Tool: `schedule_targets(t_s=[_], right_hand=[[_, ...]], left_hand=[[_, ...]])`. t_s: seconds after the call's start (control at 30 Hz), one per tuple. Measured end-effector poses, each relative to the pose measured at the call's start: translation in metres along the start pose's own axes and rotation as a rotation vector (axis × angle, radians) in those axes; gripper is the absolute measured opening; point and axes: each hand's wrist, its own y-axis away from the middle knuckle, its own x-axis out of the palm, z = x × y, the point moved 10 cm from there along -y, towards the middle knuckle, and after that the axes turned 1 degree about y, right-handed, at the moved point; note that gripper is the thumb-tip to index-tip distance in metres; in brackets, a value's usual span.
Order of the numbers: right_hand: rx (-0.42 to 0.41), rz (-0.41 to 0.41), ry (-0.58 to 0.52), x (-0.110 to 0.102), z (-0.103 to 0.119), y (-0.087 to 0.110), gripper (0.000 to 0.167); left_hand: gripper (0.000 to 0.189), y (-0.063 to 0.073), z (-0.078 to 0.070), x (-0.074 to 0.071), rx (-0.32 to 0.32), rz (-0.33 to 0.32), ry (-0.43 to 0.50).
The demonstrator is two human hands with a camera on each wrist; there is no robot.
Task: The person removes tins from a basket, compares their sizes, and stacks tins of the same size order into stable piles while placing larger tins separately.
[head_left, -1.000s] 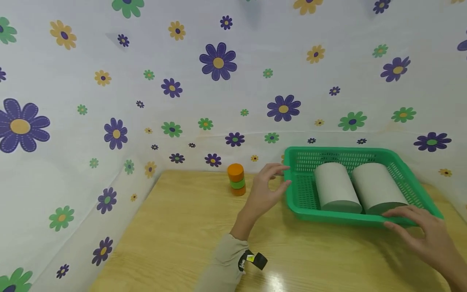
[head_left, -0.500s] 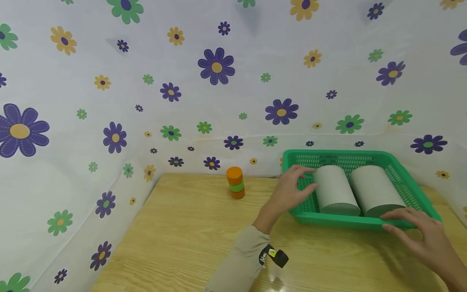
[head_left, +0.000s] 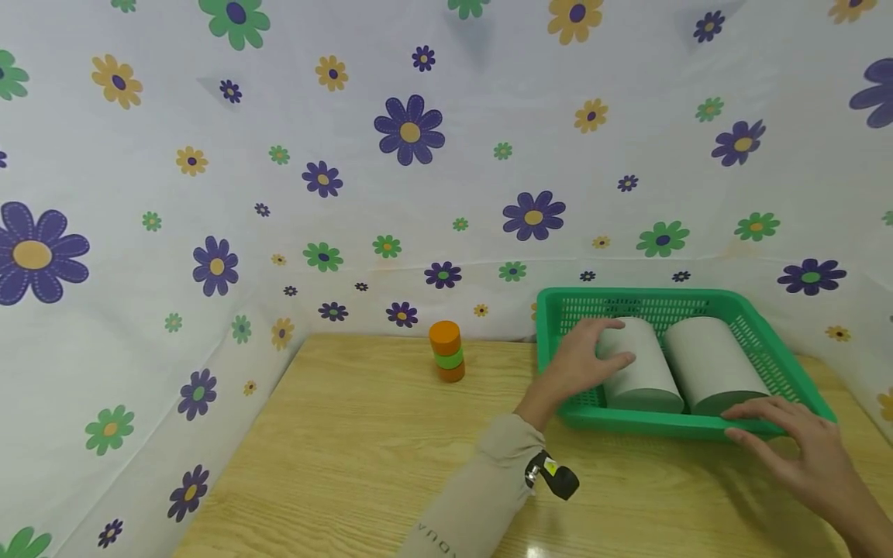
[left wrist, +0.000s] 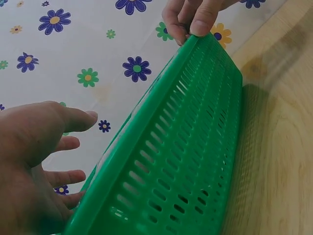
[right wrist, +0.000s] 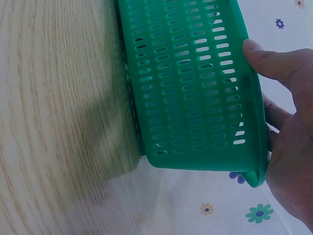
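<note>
A: Edges, room?
B: Tabletop (head_left: pixel 349 442) spreads left of green basket (head_left: pixel 628 293). Inside it: gap at left wall (head_left: pixel 546 333), then left white cylinder (head_left: pixel 645 368), right white cylinder (head_left: pixel 715 360).
A: Hands?
B: My right hand (head_left: pixel 802 446) pinches basket's near rim (head_left: pixel 649 423), toward right corner. My left hand (head_left: pixel 581 358) hangs over basket's left end, grip wide, thumb and fingers apart; cylinder contact unclear.

Head view bright, evenly lit; wrist views dimmer, soft shadows on table (right wrist: pixel 44 122).
</note>
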Motion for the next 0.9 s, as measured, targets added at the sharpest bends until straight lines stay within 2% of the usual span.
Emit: schedule_targets(t_s=[0.37, 0.47, 0.63, 0.73, 0.9], right_hand=[[0.008, 0.002, -0.003, 0.001, -0.002, 0.001, 0.047], [0.01, 0.0, -0.009, 0.001, -0.002, 0.0, 0.048], [0.025, 0.003, -0.01, 0.0, -0.004, 0.001, 0.047], [0.024, 0.006, -0.009, 0.001, -0.004, 0.001, 0.047], [0.013, 0.003, -0.01, 0.0, -0.001, -0.001, 0.048]], left_hand=[[0.058, -0.019, 0.004, 0.021, -0.104, -0.02, -0.168], [0.063, -0.023, 0.005, 0.026, -0.135, -0.025, -0.179], [0.068, -0.026, 0.01, 0.033, -0.206, -0.034, -0.158], [0.075, -0.031, 0.021, 0.043, -0.261, -0.021, -0.138], [0.087, -0.031, 0.032, 0.053, -0.376, -0.018, -0.019]])
